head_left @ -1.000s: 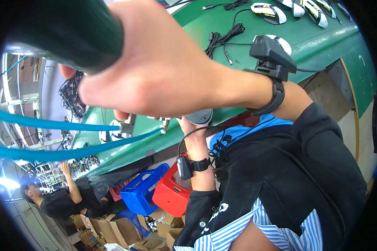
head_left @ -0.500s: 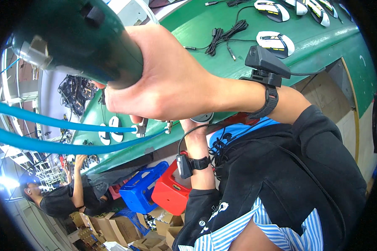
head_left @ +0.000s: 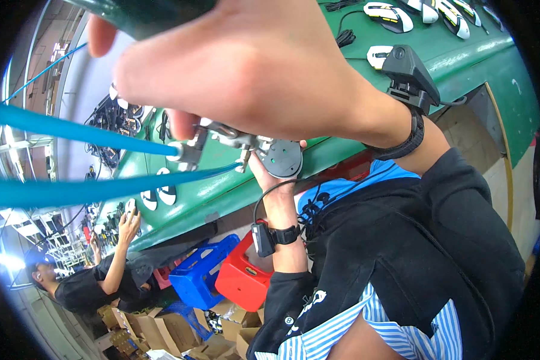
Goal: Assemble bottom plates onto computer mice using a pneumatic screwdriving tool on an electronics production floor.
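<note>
My right hand (head_left: 240,78) is wrapped round a thick dark green power screwdriver (head_left: 156,17), which runs out of the picture at the top. Below the fist are metal fittings (head_left: 192,150), with two blue hoses (head_left: 102,139) joined to them. Just beside and behind these fittings, my left hand (head_left: 263,173) holds a computer mouse (head_left: 284,159), dark underside up and dotted with small holes. Its fingers curl round the mouse, one fingertip showing at the far edge. Where the screwdriver's tip ends is hard to make out, and whether it touches the mouse cannot be seen.
White-and-black mice (head_left: 390,17) and bundled cables (head_left: 345,38) lie on the green table (head_left: 462,66). Left, a co-worker (head_left: 96,273) handles a white mouse (head_left: 130,206). Blue (head_left: 186,279) and red (head_left: 241,279) stools and cardboard boxes (head_left: 168,330) stand below the table.
My right hand and the screwdriver have come up and nearer the camera, with the fittings now beside the mouse. More of the mouse in my left hand shows. The co-worker's hand has shifted.
</note>
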`<state>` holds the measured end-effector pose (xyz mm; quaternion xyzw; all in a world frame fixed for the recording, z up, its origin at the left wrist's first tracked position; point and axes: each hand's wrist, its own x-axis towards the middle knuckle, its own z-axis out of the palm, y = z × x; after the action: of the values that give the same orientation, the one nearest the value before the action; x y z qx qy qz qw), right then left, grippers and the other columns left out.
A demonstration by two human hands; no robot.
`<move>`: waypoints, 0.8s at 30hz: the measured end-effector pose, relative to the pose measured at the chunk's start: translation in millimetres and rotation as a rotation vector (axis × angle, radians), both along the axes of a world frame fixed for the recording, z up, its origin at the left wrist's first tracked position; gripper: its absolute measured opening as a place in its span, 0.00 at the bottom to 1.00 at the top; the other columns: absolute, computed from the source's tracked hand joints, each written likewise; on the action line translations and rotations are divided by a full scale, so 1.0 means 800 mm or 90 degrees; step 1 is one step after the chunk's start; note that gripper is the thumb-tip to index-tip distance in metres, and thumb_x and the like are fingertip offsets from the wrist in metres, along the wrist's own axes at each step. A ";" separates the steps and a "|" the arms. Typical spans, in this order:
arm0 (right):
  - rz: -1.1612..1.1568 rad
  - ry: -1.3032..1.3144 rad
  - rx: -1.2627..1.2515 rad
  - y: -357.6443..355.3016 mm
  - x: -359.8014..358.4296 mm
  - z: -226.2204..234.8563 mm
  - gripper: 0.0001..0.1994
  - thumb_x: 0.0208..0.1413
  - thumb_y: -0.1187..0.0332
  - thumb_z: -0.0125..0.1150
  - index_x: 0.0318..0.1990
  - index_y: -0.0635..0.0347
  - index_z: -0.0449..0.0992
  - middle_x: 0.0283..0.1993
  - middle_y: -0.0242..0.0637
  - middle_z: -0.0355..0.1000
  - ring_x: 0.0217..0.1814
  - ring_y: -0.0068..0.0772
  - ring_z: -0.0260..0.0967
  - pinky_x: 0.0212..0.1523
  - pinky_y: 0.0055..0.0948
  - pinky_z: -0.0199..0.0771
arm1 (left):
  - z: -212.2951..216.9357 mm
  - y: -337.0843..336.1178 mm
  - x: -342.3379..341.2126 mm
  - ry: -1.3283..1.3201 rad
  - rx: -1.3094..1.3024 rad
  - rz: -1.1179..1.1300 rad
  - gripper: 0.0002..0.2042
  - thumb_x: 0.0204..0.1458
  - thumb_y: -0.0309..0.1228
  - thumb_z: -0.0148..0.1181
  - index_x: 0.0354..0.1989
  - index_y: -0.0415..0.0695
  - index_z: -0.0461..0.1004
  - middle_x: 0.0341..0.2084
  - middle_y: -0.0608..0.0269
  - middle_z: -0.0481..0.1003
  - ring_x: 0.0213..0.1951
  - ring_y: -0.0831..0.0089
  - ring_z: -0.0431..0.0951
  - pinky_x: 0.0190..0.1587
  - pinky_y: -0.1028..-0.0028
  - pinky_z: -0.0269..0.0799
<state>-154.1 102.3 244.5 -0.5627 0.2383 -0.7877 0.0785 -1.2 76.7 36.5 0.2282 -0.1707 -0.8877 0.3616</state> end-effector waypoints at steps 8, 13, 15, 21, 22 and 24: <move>0.143 -0.129 0.212 0.021 -0.002 -0.026 0.02 0.42 0.77 0.59 0.24 0.68 0.73 0.17 0.39 0.71 0.16 0.27 0.72 0.20 0.27 0.72 | -0.006 -0.005 0.003 0.010 -0.018 -0.020 0.23 0.58 0.54 0.43 0.47 0.48 0.72 0.39 0.56 0.75 0.37 0.56 0.74 0.38 0.56 0.70; 0.154 -0.136 0.221 0.021 0.001 -0.030 0.02 0.42 0.78 0.59 0.25 0.67 0.73 0.18 0.37 0.71 0.17 0.26 0.72 0.20 0.26 0.73 | -0.007 -0.004 0.002 -0.029 0.051 0.073 0.21 0.59 0.48 0.42 0.50 0.47 0.71 0.44 0.55 0.74 0.44 0.56 0.72 0.41 0.53 0.69; 0.148 -0.133 0.212 0.019 0.002 -0.032 0.02 0.42 0.78 0.59 0.25 0.67 0.73 0.18 0.37 0.71 0.17 0.26 0.72 0.20 0.26 0.72 | -0.007 -0.004 0.003 -0.026 0.057 0.073 0.21 0.59 0.48 0.42 0.50 0.47 0.71 0.46 0.54 0.73 0.45 0.56 0.71 0.42 0.53 0.68; 0.138 -0.091 0.198 0.012 0.002 -0.043 0.03 0.42 0.77 0.59 0.26 0.67 0.72 0.18 0.37 0.71 0.17 0.27 0.73 0.20 0.26 0.72 | -0.010 -0.003 0.009 0.003 0.038 0.050 0.22 0.59 0.49 0.43 0.51 0.47 0.70 0.48 0.54 0.72 0.49 0.55 0.69 0.46 0.52 0.67; 0.140 -0.093 0.198 0.014 0.002 -0.044 0.03 0.42 0.77 0.59 0.26 0.67 0.72 0.18 0.37 0.71 0.17 0.27 0.73 0.20 0.26 0.72 | -0.008 -0.002 0.009 0.003 0.037 0.050 0.22 0.59 0.50 0.43 0.52 0.47 0.69 0.48 0.55 0.72 0.49 0.55 0.69 0.46 0.52 0.68; 0.135 -0.119 0.234 0.022 -0.001 -0.044 0.04 0.42 0.77 0.59 0.26 0.67 0.72 0.18 0.37 0.71 0.17 0.26 0.73 0.20 0.26 0.72 | -0.004 -0.001 0.000 -0.035 0.002 0.071 0.23 0.58 0.51 0.44 0.52 0.47 0.69 0.48 0.55 0.72 0.49 0.55 0.69 0.45 0.52 0.68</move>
<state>-154.5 120.2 209.5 -0.4856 0.3089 -0.7669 0.2840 -1.1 75.5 33.6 0.2621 -0.1662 -0.8600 0.4052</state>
